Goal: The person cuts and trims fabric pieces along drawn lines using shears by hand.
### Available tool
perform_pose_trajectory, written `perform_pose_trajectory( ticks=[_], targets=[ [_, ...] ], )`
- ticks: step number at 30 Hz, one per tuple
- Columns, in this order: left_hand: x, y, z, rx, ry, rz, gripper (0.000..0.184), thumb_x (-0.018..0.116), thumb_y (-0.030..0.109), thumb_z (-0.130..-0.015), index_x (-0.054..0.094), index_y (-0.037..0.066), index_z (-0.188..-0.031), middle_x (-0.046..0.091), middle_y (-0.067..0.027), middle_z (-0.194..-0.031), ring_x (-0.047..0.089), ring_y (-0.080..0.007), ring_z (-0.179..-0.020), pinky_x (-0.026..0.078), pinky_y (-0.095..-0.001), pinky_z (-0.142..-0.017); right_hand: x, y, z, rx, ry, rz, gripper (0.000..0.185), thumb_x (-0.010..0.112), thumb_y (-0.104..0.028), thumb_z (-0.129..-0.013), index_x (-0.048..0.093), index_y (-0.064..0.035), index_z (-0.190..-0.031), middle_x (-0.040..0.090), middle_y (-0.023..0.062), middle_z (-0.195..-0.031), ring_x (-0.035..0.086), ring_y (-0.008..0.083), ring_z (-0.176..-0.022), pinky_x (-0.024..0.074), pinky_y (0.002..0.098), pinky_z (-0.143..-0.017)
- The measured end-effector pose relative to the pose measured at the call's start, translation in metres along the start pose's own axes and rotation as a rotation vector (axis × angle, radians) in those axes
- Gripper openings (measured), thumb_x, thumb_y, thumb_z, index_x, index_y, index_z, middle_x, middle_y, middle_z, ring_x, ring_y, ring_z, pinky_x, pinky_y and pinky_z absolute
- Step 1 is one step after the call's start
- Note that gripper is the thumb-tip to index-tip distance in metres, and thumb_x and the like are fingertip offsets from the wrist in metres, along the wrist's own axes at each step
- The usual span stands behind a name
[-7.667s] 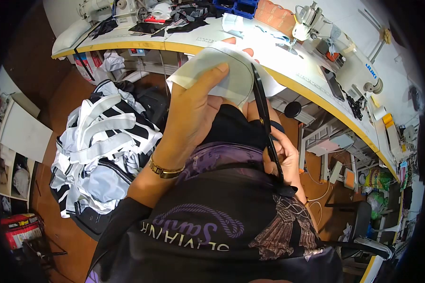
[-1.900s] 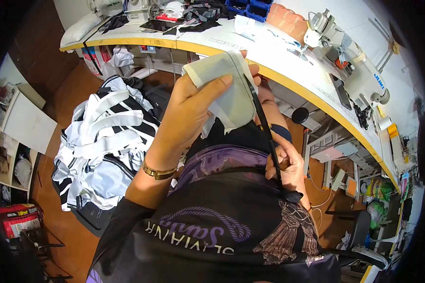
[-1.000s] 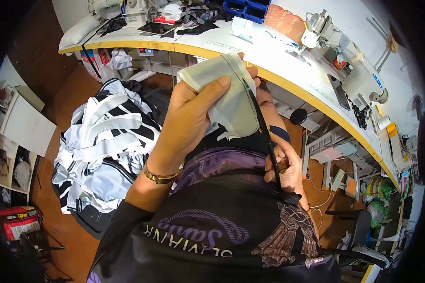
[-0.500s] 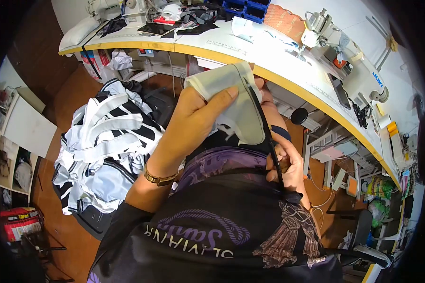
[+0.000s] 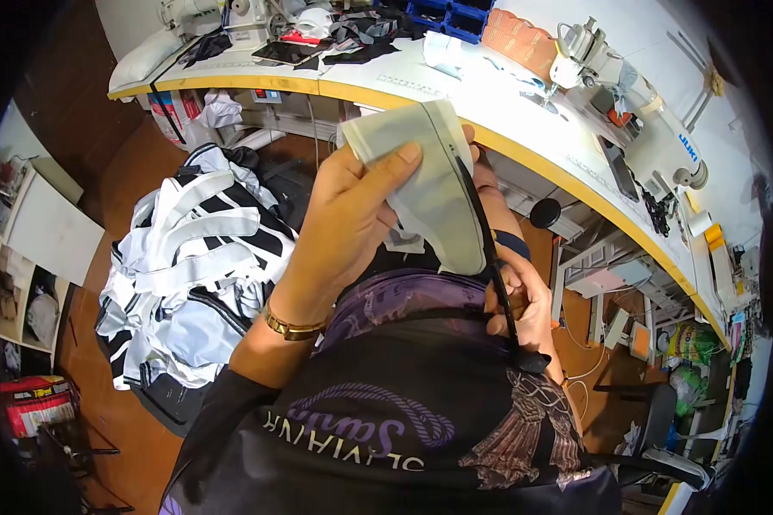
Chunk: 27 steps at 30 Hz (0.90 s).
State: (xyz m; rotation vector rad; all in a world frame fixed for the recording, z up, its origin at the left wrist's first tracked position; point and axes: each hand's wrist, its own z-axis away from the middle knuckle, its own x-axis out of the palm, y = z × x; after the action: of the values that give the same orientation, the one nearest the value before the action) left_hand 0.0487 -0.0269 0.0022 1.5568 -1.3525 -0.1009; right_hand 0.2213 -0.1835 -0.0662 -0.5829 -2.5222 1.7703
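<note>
Pale greenish-white fabric piece [image 5: 429, 197], with a dark line near its right edge, is raised over my lap. My left hand [image 5: 352, 202], wearing a gold-coloured bracelet, pinches it with the thumb on top and fingertips showing past its far right edge. My right hand [image 5: 522, 300] is closed around a long, narrow black strip-like thing [image 5: 481, 215], perhaps a blade or a cord; its kind is unclear. It tapers upward along the fabric's right edge, overlapping it in view. Its lower end is a dark lump near my shirt.
A heap of white and black garments [image 5: 197, 275] lies to the left. The curved white worktable [image 5: 507, 112] carries a sewing machine [image 5: 653, 120], blue bins [image 5: 447, 17] and dark cloth scraps. A black chair [image 5: 653, 421] stands at lower right, a shelf unit [image 5: 39, 257] at far left.
The fabric has turned slightly in my left hand, its upper left corner rising and its lower end dropping. The black thing's tip has shifted a little down and right. My right hand stays nearly still.
</note>
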Motion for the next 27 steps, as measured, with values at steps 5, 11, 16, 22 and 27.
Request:
perform_pose_trajectory(
  ticks=[5,11,16,22,27],
  targets=[
    [0.002,-0.003,0.002,-0.003,0.02,-0.015,0.036,0.043,0.01,-0.091,0.04,-0.01,-0.121,0.052,-0.0224,-0.116,0.053,-0.0309,-0.108,0.045,-0.0386,-0.092,0.003,0.001,0.002,0.084,0.035,-0.059,0.086,0.083,-0.001,-0.046,0.046,0.0008,-0.124,0.047,-0.0038,-0.058,0.046,0.0037,-0.056,0.0335,0.0153,-0.052],
    [0.002,-0.004,0.002,0.015,0.022,-0.017,0.035,0.042,0.01,-0.092,0.04,-0.009,-0.121,0.053,-0.0215,-0.116,0.054,-0.029,-0.107,0.045,-0.0378,-0.092,0.007,-0.002,0.002,0.206,0.083,-0.119,0.083,0.08,0.006,-0.047,0.046,0.0024,-0.123,0.047,-0.0036,-0.059,0.046,0.0039,-0.056,0.0363,0.0155,-0.054],
    [0.003,-0.008,0.004,-0.001,0.048,-0.087,0.036,0.044,0.011,-0.091,0.041,-0.008,-0.121,0.054,-0.0209,-0.115,0.055,-0.0287,-0.107,0.045,-0.0371,-0.091,0.004,0.001,0.001,0.058,0.032,-0.098,0.082,0.078,0.009,-0.048,0.046,0.0027,-0.123,0.046,-0.0033,-0.058,0.046,0.0036,-0.056,0.0356,0.0153,-0.053],
    [-0.003,-0.015,0.004,-0.058,0.032,-0.067,0.037,0.045,0.012,-0.091,0.04,-0.008,-0.121,0.054,-0.0204,-0.115,0.055,-0.0286,-0.107,0.045,-0.0379,-0.09,0.006,-0.004,0.002,0.168,0.079,-0.021,0.082,0.08,0.005,-0.047,0.047,0.0026,-0.122,0.046,-0.0032,-0.058,0.045,0.0035,-0.056,0.035,0.0152,-0.053],
    [0.001,-0.001,-0.005,-0.074,0.037,0.165,0.038,0.046,0.014,-0.091,0.041,-0.008,-0.121,0.052,-0.0206,-0.118,0.053,-0.0295,-0.108,0.047,-0.0402,-0.089,0.006,-0.001,0.002,0.17,0.087,-0.069,0.083,0.081,0.005,-0.047,0.047,0.0026,-0.122,0.047,-0.0028,-0.058,0.045,0.0036,-0.055,0.0346,0.0152,-0.052]
  ],
)
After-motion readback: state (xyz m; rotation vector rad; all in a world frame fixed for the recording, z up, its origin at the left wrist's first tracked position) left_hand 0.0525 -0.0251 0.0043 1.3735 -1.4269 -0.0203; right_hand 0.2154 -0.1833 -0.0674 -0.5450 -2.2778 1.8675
